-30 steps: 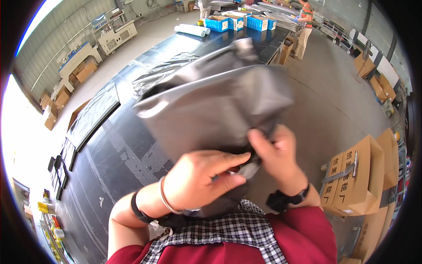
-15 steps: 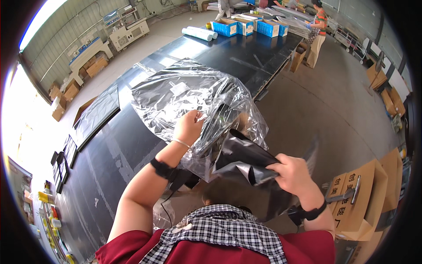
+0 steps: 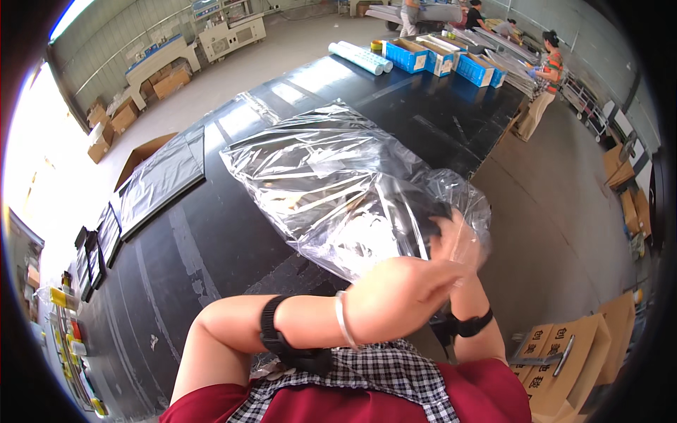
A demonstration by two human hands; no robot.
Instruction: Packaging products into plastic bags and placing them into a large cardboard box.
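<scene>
Toward 4 o'clock on the clear plastic bag (image 3: 303,187), right hand (image 3: 455,243) looks half-curled, left hand (image 3: 409,292) blurred — can't tell finger gap or grip on either. Bag's on the black tabletop (image 3: 162,282), near view centre. Best work film taut — slack likely snags.

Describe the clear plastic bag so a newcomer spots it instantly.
On the long black table, look ahead of the person's left hand and right hand. There lies the clear plastic bag, right end bunched by the hands. Unlike the flat dark sheet at the table's left edge, it is transparent and crinkled.
</scene>
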